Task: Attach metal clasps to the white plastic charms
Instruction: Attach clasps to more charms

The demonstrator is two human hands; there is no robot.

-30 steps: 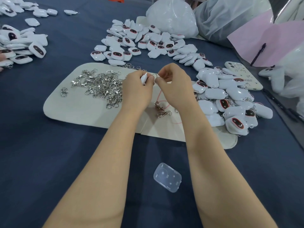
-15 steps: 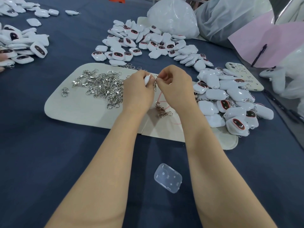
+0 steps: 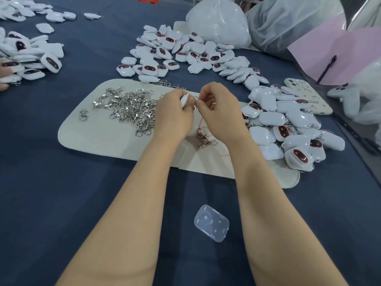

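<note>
My left hand [image 3: 174, 114] grips a white plastic charm [image 3: 184, 99] edge-on above the cream mat [image 3: 103, 135]. My right hand [image 3: 220, 110] pinches a small metal clasp [image 3: 197, 102] right at the charm's edge; most of the clasp is hidden by my fingers. A heap of silver clasps [image 3: 129, 106] lies on the mat to the left of my hands. Two loose clasps [image 3: 205, 139] lie on the mat just below my hands. Charms with clasps on them are piled at the right [image 3: 292, 131]. More charms are spread behind the mat [image 3: 185, 54].
A clear plastic case [image 3: 211, 223] lies on the blue cloth near me. Another charm pile [image 3: 26, 56] sits far left, with another person's fingers [image 3: 3, 76] at the edge. White plastic bags [image 3: 220, 21], a phone case [image 3: 307, 96] and a pink sheet [image 3: 340, 54] are at the back right.
My hands stay close together over the mat, with only small finger movements on the charm and clasp. Nothing else has moved.
</note>
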